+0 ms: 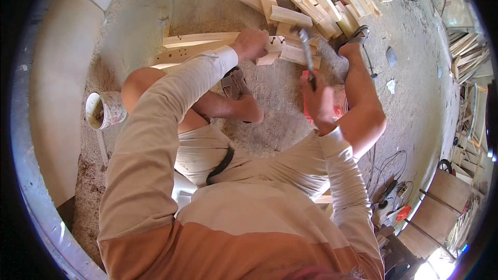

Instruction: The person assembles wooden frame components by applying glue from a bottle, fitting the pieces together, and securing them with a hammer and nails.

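Observation:
My right hand is closed round the dark handle of a hammer. The hammer is raised, its metal shaft and head pointing away from me and smeared by motion. My left hand is closed at the near end of a pale wooden piece, its fingertips partly hidden. Two dark nails or holes show on that piece, just right of the fingers. Long wooden boards run left from under my left hand, one with several small dark holes. More short wooden blocks lie directly right of the piece.
Stacked and loose wood blocks spread over the floor ahead. A red container stands by my right leg, a white bucket by my left knee. Cables and a power tool lie at right. Wooden offcuts line the right wall.

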A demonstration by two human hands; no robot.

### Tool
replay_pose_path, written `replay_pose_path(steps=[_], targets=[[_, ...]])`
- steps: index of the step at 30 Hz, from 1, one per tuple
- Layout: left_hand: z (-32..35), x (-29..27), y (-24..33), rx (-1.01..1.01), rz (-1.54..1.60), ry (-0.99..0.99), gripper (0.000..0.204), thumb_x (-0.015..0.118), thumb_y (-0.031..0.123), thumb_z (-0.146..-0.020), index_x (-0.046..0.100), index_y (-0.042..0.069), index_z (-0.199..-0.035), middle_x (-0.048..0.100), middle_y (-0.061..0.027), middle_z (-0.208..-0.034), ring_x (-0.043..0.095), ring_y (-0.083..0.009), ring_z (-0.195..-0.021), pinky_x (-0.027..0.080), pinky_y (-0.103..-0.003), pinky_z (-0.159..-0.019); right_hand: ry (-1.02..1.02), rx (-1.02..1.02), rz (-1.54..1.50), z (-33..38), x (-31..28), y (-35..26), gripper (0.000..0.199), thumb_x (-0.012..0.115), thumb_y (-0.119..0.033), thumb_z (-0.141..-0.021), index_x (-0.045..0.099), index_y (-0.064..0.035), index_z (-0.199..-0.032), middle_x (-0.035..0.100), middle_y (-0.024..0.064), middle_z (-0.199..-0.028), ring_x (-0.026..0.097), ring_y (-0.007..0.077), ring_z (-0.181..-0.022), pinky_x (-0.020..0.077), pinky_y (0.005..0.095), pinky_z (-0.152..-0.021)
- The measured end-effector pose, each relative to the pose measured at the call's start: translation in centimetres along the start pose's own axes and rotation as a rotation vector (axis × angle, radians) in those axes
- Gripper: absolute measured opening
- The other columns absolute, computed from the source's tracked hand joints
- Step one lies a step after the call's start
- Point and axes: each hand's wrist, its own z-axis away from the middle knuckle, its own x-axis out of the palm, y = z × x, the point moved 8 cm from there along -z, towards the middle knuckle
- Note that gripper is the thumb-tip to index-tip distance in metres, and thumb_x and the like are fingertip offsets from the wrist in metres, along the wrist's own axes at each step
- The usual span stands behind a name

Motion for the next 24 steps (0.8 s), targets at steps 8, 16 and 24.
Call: replay_pose_path(steps=[8, 16, 24], targets=[[0.6, -1.2, -2.4, -0.019, -0.011, 0.114, 0.044, 0.081, 0.031, -0.075, 0.064, -0.001, -0.101, 0.072, -0.0201, -0.096, 0.071, -0.0384, -0.087, 0.057, -0.048, -0.077, 0.567, -0.413, 0.011, -2.8, -22.8, -19.5, 0.008, 0.060, -0.012, -0.092, 0.057, -0.0049, -0.092, 0.061, 0.0059, -0.081, 0.055, 0.0157, -0.069, 0.0411, 0.0265, -0.059], [-0.2, -2.3, -1.2, 0.023, -0.012, 0.091, 0.036, 0.080, 0.025, -0.077, 0.067, -0.001, -0.098, 0.070, -0.0235, -0.095, 0.070, -0.0408, -0.089, 0.055, -0.051, -0.079, -0.082, 0.056, 0.109, -0.3, 3.3, 2.3, 0.025, 0.064, -0.018, -0.096, 0.060, 0.0028, -0.109, 0.066, 0.0254, -0.083, 0.067, 0.0350, -0.075, 0.0509, 0.0426, -0.067], [0.0, -1.8, -1.5, 0.024, -0.024, 0.118, 0.043, 0.080, 0.034, -0.075, 0.067, 0.000, -0.098, 0.072, -0.0188, -0.094, 0.071, -0.0375, -0.089, 0.057, -0.047, -0.078, 0.326, -0.340, 0.004, -4.0, -21.5, -15.0, 0.029, 0.069, -0.003, -0.084, 0.066, -0.0027, -0.113, 0.064, 0.0084, -0.087, 0.062, 0.0200, -0.076, 0.0492, 0.0309, -0.065]])
